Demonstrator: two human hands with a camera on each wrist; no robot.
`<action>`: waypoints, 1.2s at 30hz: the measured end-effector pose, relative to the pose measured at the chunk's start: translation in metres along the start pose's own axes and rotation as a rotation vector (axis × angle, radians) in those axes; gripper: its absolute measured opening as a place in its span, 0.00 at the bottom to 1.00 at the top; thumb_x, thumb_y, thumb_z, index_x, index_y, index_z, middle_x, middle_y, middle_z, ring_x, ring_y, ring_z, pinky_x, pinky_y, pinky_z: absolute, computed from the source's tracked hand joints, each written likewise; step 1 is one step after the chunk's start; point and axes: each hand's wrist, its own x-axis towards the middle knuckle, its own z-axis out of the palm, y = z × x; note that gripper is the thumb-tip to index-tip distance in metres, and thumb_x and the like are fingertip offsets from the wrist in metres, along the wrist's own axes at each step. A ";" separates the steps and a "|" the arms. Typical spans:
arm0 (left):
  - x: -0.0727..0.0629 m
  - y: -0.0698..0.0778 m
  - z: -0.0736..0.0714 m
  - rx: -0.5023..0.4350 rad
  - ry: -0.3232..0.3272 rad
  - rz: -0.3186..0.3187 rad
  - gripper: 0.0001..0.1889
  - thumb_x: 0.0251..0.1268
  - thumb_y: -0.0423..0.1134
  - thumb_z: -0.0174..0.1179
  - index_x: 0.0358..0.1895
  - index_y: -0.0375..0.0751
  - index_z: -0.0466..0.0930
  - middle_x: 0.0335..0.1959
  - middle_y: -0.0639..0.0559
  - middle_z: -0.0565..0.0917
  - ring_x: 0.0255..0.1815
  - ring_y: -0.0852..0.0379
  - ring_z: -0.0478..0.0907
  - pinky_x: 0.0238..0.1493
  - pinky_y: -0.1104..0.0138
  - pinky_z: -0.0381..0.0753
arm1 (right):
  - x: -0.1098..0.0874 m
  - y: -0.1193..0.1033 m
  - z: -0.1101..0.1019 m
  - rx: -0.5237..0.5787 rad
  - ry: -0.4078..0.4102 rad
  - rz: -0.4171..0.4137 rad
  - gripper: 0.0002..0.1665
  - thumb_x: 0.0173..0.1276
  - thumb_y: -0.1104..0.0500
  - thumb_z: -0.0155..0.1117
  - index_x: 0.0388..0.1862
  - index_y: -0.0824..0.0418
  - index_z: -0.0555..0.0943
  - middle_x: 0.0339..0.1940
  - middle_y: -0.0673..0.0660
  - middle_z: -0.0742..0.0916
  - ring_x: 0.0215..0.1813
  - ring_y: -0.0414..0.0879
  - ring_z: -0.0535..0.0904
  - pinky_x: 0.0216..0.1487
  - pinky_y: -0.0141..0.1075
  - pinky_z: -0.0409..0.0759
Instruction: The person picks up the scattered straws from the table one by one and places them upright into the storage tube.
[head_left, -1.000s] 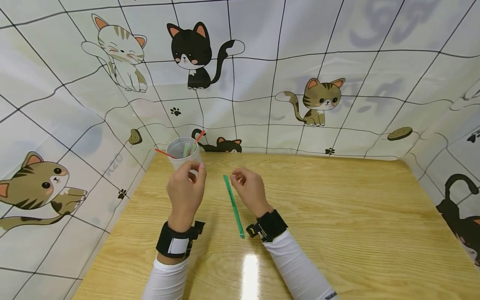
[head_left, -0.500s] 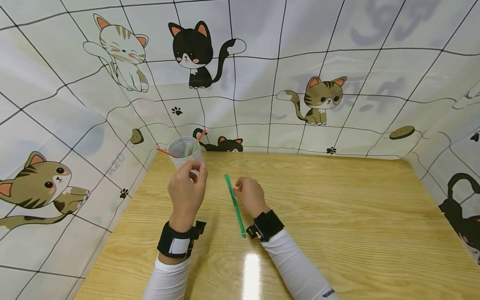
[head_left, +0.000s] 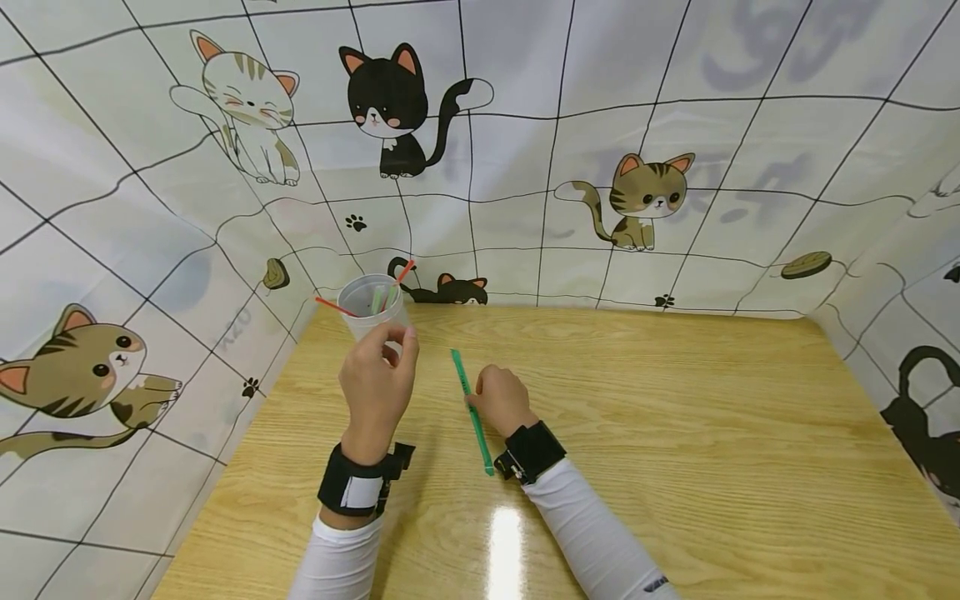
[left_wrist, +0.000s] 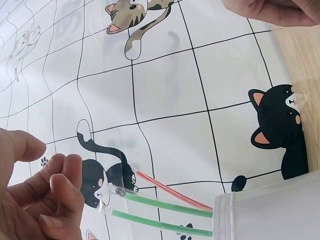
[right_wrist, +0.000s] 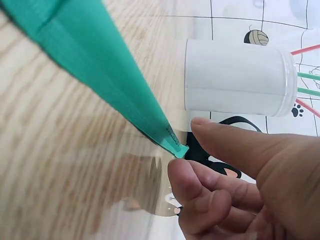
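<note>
A long, thin green paper-wrapped straw (head_left: 480, 437) lies on the wooden table; in the right wrist view the green wrapper (right_wrist: 110, 80) looms close. My right hand (head_left: 503, 398) is low beside the wrapper, fingertips at its edge. In the right wrist view its thumb and curled fingers stand apart, with no visible pinch. My left hand (head_left: 378, 375) hovers in front of a translucent plastic cup (head_left: 365, 287), fingers loosely curled. A gap shows between thumb and fingers in the left wrist view, holding nothing. Red and green straws (left_wrist: 170, 205) stick out of the cup.
The cup stands near the table's back left corner. Behind the table (head_left: 675, 417) and at its sides hang white grid-lined sheets (head_left: 517, 167) printed with cartoon cats. A bright light reflection (head_left: 505, 550) lies on the table's front part.
My right hand has come down and slightly nearer to me, from above the green wrapper's far end to beside its middle. The left hand has barely moved.
</note>
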 end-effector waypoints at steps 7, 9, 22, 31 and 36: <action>-0.001 0.000 0.001 0.002 0.001 0.010 0.09 0.68 0.40 0.62 0.32 0.38 0.82 0.18 0.46 0.79 0.18 0.53 0.75 0.22 0.64 0.65 | 0.001 0.000 0.005 -0.023 -0.017 0.014 0.22 0.62 0.57 0.76 0.14 0.55 0.74 0.14 0.48 0.74 0.17 0.41 0.68 0.20 0.31 0.63; -0.001 0.000 0.000 0.001 0.002 0.010 0.09 0.68 0.40 0.62 0.31 0.38 0.82 0.17 0.46 0.78 0.18 0.53 0.74 0.22 0.65 0.64 | 0.001 0.000 0.005 -0.014 -0.032 0.026 0.21 0.62 0.57 0.76 0.15 0.56 0.76 0.14 0.50 0.77 0.18 0.42 0.71 0.20 0.32 0.65; 0.000 -0.001 -0.002 -0.001 0.006 0.008 0.09 0.68 0.40 0.63 0.32 0.38 0.83 0.17 0.46 0.78 0.17 0.53 0.74 0.22 0.65 0.64 | 0.000 0.001 0.005 0.032 -0.062 0.018 0.20 0.61 0.61 0.76 0.14 0.58 0.76 0.14 0.52 0.78 0.17 0.44 0.72 0.21 0.32 0.66; 0.000 -0.001 -0.003 -0.011 -0.001 0.008 0.09 0.69 0.40 0.62 0.32 0.39 0.83 0.17 0.47 0.78 0.17 0.53 0.74 0.22 0.65 0.63 | 0.000 0.000 0.006 0.026 -0.091 0.033 0.22 0.61 0.61 0.75 0.12 0.57 0.75 0.12 0.50 0.76 0.16 0.42 0.71 0.19 0.32 0.65; 0.000 -0.002 -0.003 -0.016 0.000 0.006 0.09 0.69 0.40 0.62 0.32 0.38 0.83 0.17 0.47 0.78 0.17 0.54 0.74 0.22 0.65 0.64 | 0.001 0.000 0.007 -0.001 -0.106 0.035 0.26 0.62 0.63 0.73 0.10 0.55 0.69 0.09 0.48 0.68 0.15 0.41 0.65 0.18 0.32 0.62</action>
